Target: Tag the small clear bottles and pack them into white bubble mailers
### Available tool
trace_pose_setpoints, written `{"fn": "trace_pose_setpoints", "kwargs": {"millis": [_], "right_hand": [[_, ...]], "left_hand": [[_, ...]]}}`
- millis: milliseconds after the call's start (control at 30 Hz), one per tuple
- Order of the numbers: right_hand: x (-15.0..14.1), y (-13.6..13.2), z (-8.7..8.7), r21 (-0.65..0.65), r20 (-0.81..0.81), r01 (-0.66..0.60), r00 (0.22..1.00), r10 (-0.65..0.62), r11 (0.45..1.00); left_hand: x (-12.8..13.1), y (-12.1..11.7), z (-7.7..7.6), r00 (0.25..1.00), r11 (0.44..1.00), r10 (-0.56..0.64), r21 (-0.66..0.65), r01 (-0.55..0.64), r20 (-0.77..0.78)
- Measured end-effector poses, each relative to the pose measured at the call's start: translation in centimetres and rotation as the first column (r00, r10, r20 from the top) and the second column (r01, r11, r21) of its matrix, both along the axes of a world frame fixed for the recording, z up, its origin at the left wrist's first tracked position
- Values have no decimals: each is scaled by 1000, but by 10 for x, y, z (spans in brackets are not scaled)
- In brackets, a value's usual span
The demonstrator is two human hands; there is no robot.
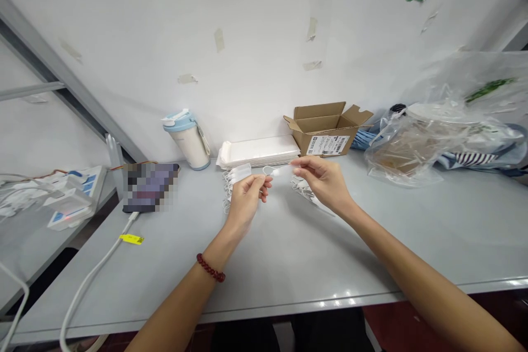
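Thumb and fingertips of the left hand point(244, 201) pinch closed at the loop end of a small white looped tag point(281, 171), while the right hand point(324, 180) grips its other end in a narrow pinch, its remaining fingers loosely bent. The tag is held just above a gray table point(280, 264), between a row of white looped tags point(240, 172) beside the left hand and a looser pile of looped tags point(307, 193) partly behind the right. A dark red beaded bracelet point(210, 268) circles the left wrist. Behind the hands, a stack of flat white packets point(259, 152) lies near the wall, next to an open cardboard box point(325, 135) bearing a printed label. At left stand a blue-lidded tumbler point(188, 143) and, nearer the table's edge, a propped phone point(150, 187) (its screen pixelated) with a white cable point(88, 280) carrying a yellow tag point(132, 239). At right, a clear plastic bag point(416, 148) encloses a lidded container, with blue fabric point(505, 146) partly visible around it
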State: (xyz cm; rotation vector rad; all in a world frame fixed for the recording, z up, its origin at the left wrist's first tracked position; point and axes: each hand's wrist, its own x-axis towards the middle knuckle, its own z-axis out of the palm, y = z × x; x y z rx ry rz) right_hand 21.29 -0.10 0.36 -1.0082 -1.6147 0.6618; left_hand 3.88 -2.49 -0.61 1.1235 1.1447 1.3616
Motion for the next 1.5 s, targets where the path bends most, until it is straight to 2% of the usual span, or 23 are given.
{"fn": "trace_pose_setpoints", "kwargs": {"millis": [233, 333, 533, 667, 900, 1067, 1300, 1400, 1500], "right_hand": [[-3, -2, -1, 68, 34, 25, 999, -28, 997], [-3, -1, -2, 49, 46, 17, 999, -19, 999], [4, 5, 1, -12, 16, 5, 1000, -4, 1000], [5, 6, 2, -48, -21, -11, 1000, 10, 999], [-4, 1, -5, -90, -53, 0, 999, -5, 996], [-7, -1, -8, -62, -65, 9, 998, -13, 998], [-8, 0, -13, -43, -56, -50, 997, 47, 998], [-2, 6, -11, 46, 60, -45, 997, 42, 998], [12, 18, -8, 235, 184, 76, 975, -121, 969]], "left_hand": [[-2, -1, -1, 999, 1000, -14, 16, 15, -49], [-3, -1, -1, 997, 999, -35, 24, 37, -72], [-10, 4, 5, 976, 985, -172, -33, 170, -135], [-14, 7, 6, 985, 992, -123, -24, 121, -117], [-12, 4, 4, 987, 996, -92, -34, 88, -134], [-9, 1, 7, 986, 997, -53, -56, 45, -159], [-18, 6, 8, 982, 996, -92, -31, 88, -165], [-31, 12, 13, 973, 995, -101, -10, 101, -209], [-52, 20, 18, 974, 1000, 10, 22, -6, -227]]}}
